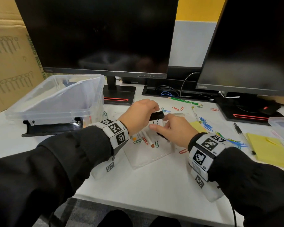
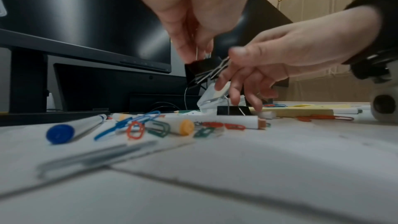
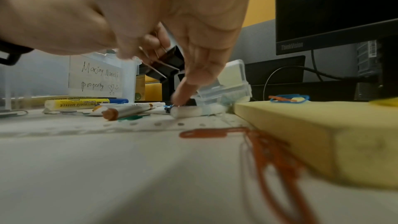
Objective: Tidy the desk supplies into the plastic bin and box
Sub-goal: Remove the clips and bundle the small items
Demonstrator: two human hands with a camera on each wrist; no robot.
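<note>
My left hand [image 1: 155,110] hovers over the middle of the desk and pinches a black binder clip [image 1: 156,115], whose wire handles hang down; it also shows in the wrist views [image 2: 200,69] [image 3: 172,59]. Close beside it on the right is my right hand [image 1: 159,123], its fingers spread and pointing down. One fingertip [image 3: 183,94] touches a second black binder clip [image 2: 232,110] lying on the desk. Just behind the hands stands a small clear plastic box [image 3: 230,81] with its lid up. The big clear plastic bin [image 1: 56,102] stands at the left.
White markers [image 2: 181,123], a blue-capped marker [image 2: 64,132] and coloured paper clips [image 1: 206,125] lie scattered around the hands. Yellow sticky pads [image 1: 269,149], a black pen [image 1: 239,130] and a green pencil [image 1: 184,101] lie to the right. Two monitors [image 1: 97,35] stand behind.
</note>
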